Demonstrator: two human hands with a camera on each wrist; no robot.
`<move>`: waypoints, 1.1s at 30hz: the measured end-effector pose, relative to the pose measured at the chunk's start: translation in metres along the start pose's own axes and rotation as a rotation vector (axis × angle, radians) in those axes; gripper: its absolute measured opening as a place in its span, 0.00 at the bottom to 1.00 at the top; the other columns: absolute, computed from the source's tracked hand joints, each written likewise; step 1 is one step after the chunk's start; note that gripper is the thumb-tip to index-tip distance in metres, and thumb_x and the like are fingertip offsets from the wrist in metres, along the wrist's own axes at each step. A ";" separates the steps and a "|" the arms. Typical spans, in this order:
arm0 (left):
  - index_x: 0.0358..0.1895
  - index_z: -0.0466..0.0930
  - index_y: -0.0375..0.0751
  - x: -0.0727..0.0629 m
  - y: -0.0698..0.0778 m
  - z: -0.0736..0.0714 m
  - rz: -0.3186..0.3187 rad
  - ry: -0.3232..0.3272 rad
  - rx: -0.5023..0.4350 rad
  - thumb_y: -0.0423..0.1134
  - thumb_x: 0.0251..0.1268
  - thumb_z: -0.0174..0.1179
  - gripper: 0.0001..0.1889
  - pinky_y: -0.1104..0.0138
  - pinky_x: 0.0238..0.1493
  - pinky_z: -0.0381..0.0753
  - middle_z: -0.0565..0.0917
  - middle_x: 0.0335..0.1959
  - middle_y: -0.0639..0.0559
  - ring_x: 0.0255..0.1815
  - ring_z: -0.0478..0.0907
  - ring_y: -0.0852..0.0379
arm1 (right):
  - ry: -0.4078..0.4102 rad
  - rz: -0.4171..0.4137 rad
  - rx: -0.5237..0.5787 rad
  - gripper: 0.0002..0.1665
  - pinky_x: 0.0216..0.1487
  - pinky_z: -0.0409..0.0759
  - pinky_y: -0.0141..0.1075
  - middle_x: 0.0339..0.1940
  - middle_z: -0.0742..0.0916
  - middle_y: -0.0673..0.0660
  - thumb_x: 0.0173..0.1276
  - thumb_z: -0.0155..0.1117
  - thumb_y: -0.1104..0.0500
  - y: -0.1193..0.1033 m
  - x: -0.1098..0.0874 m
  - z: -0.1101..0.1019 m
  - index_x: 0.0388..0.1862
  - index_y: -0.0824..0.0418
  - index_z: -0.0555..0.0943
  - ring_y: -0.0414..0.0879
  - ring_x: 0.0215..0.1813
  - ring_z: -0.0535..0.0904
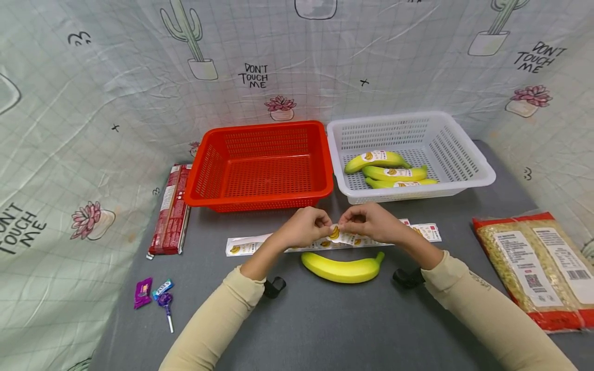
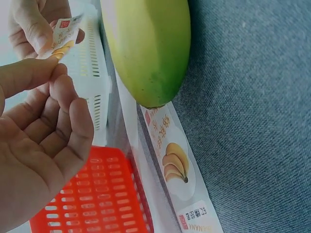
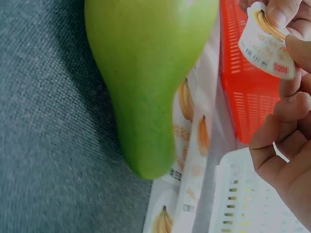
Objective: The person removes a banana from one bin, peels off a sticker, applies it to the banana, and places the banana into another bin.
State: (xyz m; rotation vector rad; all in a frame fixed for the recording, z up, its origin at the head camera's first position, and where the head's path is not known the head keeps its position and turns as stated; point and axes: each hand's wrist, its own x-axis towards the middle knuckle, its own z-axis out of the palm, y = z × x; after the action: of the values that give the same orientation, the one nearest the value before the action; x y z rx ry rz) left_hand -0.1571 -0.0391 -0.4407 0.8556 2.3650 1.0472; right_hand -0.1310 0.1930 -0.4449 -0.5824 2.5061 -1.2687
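Observation:
Between them, my left hand [image 1: 306, 226] and right hand [image 1: 368, 222] pinch a banana sticker [image 3: 265, 43] printed with a bunch of bananas. Thumb and forefinger of each hand grip it, and it bends a little in the right wrist view. Below the hands lies a strip of banana stickers [image 1: 243, 247], stretched left to right across the table and partly folded over itself. A yellow banana [image 1: 341, 269] with a greenish stem lies just in front of the strip, between my forearms; no sticker shows on it.
At the back stand a red basket [image 1: 266, 178] and a white basket [image 1: 473, 180] with several stickered bananas [image 1: 394, 174]. A red packet [image 1: 169, 211] lies left, with a lollipop [image 1: 165, 301] and small wrapped sweets [image 1: 143, 292] nearer. A bag of grain [image 1: 538, 268] lies right.

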 end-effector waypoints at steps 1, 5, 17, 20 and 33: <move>0.39 0.86 0.39 -0.001 -0.001 -0.001 -0.004 -0.004 -0.024 0.37 0.72 0.62 0.06 0.71 0.30 0.75 0.86 0.32 0.50 0.28 0.76 0.61 | 0.009 -0.007 -0.006 0.08 0.31 0.72 0.30 0.31 0.85 0.52 0.71 0.69 0.57 -0.001 -0.002 -0.001 0.43 0.60 0.87 0.40 0.29 0.73; 0.40 0.86 0.38 -0.004 -0.004 -0.005 -0.017 0.007 -0.099 0.38 0.72 0.62 0.07 0.71 0.33 0.76 0.86 0.33 0.49 0.30 0.77 0.61 | 0.048 -0.004 -0.026 0.10 0.32 0.73 0.30 0.31 0.86 0.51 0.69 0.71 0.57 -0.002 -0.011 -0.007 0.46 0.59 0.88 0.40 0.29 0.74; 0.42 0.86 0.37 -0.017 -0.006 -0.002 -0.029 0.023 -0.198 0.39 0.70 0.64 0.08 0.71 0.35 0.76 0.83 0.32 0.51 0.32 0.76 0.62 | 0.024 -0.002 -0.037 0.07 0.28 0.70 0.30 0.27 0.84 0.56 0.72 0.68 0.53 0.003 -0.026 0.000 0.36 0.55 0.87 0.37 0.26 0.72; 0.42 0.86 0.37 -0.018 -0.005 -0.001 -0.024 0.018 -0.209 0.38 0.71 0.63 0.08 0.71 0.34 0.75 0.83 0.31 0.50 0.31 0.76 0.61 | 0.048 0.004 -0.049 0.09 0.28 0.69 0.30 0.26 0.83 0.56 0.73 0.67 0.53 0.001 -0.027 0.002 0.32 0.55 0.85 0.38 0.26 0.72; 0.39 0.83 0.39 -0.034 -0.001 0.013 0.028 0.000 -0.117 0.39 0.72 0.61 0.06 0.73 0.35 0.75 0.83 0.31 0.52 0.30 0.75 0.65 | 0.049 -0.029 -0.088 0.12 0.26 0.66 0.29 0.20 0.74 0.43 0.73 0.66 0.54 -0.004 -0.048 0.020 0.28 0.53 0.80 0.34 0.23 0.67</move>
State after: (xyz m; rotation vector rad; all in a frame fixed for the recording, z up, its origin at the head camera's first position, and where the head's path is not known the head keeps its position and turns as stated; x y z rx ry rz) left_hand -0.1250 -0.0564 -0.4457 0.8472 2.2725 1.1840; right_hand -0.0795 0.1990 -0.4503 -0.6169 2.6142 -1.2021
